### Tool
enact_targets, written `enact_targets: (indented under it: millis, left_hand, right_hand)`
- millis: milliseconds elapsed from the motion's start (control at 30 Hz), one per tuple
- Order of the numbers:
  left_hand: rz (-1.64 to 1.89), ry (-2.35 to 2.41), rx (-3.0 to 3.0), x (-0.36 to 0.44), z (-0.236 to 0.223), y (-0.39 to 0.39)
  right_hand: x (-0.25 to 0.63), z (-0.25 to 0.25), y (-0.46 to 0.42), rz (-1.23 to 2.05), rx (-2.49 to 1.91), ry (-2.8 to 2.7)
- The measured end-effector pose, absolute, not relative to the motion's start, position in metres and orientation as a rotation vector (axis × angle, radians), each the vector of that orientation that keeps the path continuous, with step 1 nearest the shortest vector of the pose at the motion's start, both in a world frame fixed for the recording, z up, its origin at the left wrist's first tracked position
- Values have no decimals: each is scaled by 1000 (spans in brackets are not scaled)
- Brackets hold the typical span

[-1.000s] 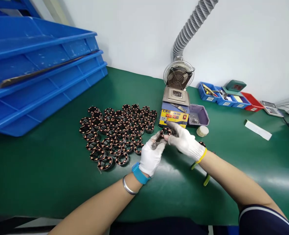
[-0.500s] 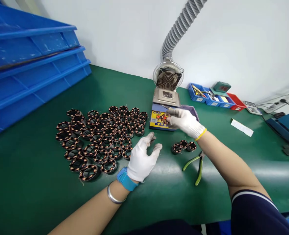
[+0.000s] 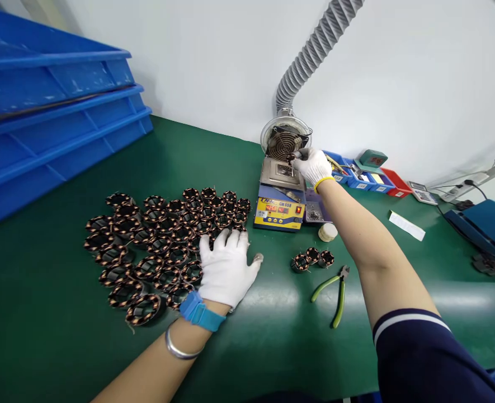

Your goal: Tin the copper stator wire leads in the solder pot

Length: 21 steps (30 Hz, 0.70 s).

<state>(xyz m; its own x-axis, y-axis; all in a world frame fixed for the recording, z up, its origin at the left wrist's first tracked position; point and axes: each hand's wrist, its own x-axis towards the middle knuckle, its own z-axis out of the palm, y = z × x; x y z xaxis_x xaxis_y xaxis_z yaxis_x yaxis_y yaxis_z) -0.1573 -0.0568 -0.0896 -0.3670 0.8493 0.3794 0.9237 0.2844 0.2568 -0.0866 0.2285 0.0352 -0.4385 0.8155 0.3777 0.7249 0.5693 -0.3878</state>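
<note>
My right hand (image 3: 312, 165), in a white glove, pinches a small copper-wound motor stator (image 3: 292, 158) above the solder pot (image 3: 278, 196), in front of the round fan grille. My left hand (image 3: 227, 267), gloved too, spreads its fingers palm down over the near right side of a large group of stators (image 3: 175, 254). It covers some of them; whether it touches them I cannot tell. Three more stators (image 3: 313, 256) stand together to the right of the pot's front. Beside them lie green-handled side cutters (image 3: 335, 294) with their jaws pointing away.
A fan (image 3: 287, 144) on a grey duct hose (image 3: 314, 50) stands behind the pot. A round white container (image 3: 327, 232) and a purple tray (image 3: 316, 210) are at its right. Blue crates (image 3: 62, 123) are stacked at left; small bins (image 3: 358, 178) line the wall.
My right hand has carried the stator from before the pot's display up and back, over its top. My left hand has moved left onto the group, fingers spreading. The white container now shows.
</note>
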Motion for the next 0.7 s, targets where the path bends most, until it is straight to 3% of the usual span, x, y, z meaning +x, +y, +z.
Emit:
enact_targets:
  millis: [700]
  left_hand:
    - [-786, -2300, -1853, -140, -85, -61]
  right_hand:
    - [-86, 23, 226, 242, -1294, -2255]
